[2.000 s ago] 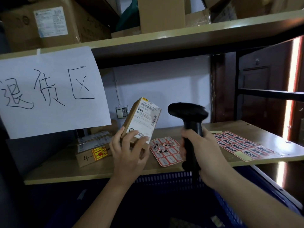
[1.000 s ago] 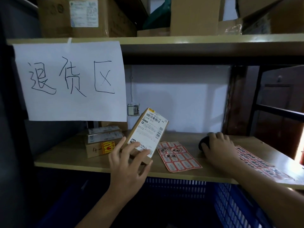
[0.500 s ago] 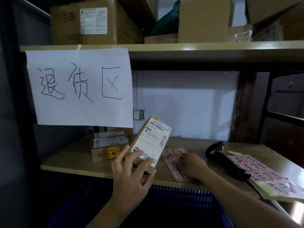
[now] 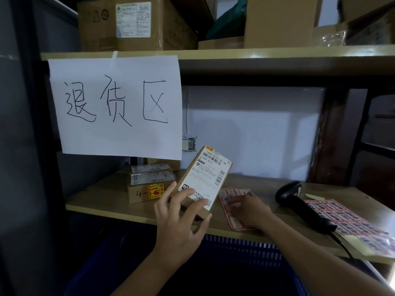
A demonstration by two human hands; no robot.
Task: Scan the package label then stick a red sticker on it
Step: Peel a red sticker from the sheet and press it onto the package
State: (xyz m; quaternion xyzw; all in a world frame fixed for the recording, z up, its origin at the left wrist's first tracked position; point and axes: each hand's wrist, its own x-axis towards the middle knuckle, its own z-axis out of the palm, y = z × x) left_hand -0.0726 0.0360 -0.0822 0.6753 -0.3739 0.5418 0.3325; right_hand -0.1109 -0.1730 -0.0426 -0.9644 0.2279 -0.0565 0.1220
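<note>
We stand at a storage rack, its wooden shelf (image 4: pixel 111 207) at working height, a hand-lettered paper sign (image 4: pixel 116 106) hanging from the shelf above and cardboard cartons (image 4: pixel 132 23) stacked overhead. A blue crate (image 4: pixel 241 249) sits below the shelf edge; a pale wall closes the back. Our left hand (image 4: pixel 180 223) holds the package (image 4: pixel 202 181) tilted upright above the shelf's front edge, fingers spread and clamped over its lower end, the white label (image 4: pixel 208 175) facing us. The black scanner (image 4: pixel 303 207) lies on its side on the shelf, right of our hands, its cord trailing off the edge over a large sheet of red stickers (image 4: pixel 354 223). A small stack of labelled boxes (image 4: pixel 147 184) rests at the left. Our right hand (image 4: pixel 249 210) presses down on a smaller sticker sheet (image 4: pixel 234 221) just beside the package, fingers drawn together at one sticker; whether they have gripped its edge we cannot tell. With the scanner set down, we judge the peeling step is in hand. It should go best by lifting a single corner cleanly, keeping the sheet pinned flat, and holding the package steady so the sticker lands clear of the barcodes.
</note>
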